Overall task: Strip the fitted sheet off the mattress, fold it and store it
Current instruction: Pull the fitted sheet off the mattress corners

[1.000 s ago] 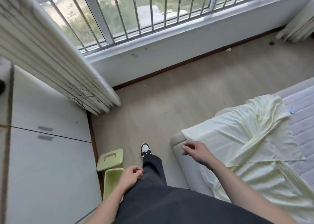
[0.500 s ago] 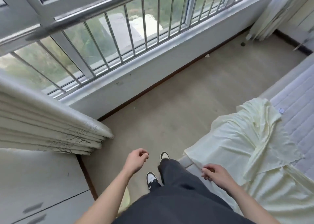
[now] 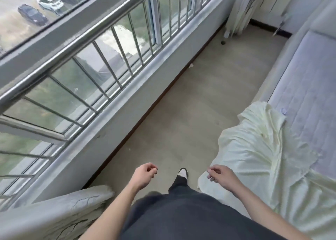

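The pale yellow fitted sheet (image 3: 254,158) lies rumpled over the near end of the mattress, its far edge peeled back and its near corner hanging down the bed's side. Beyond it the bare quilted mattress (image 3: 305,87) runs along the right. My right hand (image 3: 221,176) hovers over the sheet's near corner with loosely curled fingers and grips nothing that I can see. My left hand (image 3: 143,176) hangs over the floor to the left, loosely curled and holding nothing.
A barred window with a low wall (image 3: 109,57) runs along the left. A bunched white curtain (image 3: 63,208) is at the lower left, another curtain (image 3: 240,8) at the far end. The beige floor strip (image 3: 209,94) lies between wall and bed. My shoe (image 3: 182,173) steps forward.
The view has swung right, away from the white cabinets and green bins, down the strip beside the bed. My right hand has come off the sheet's edge; both hands hang loose.
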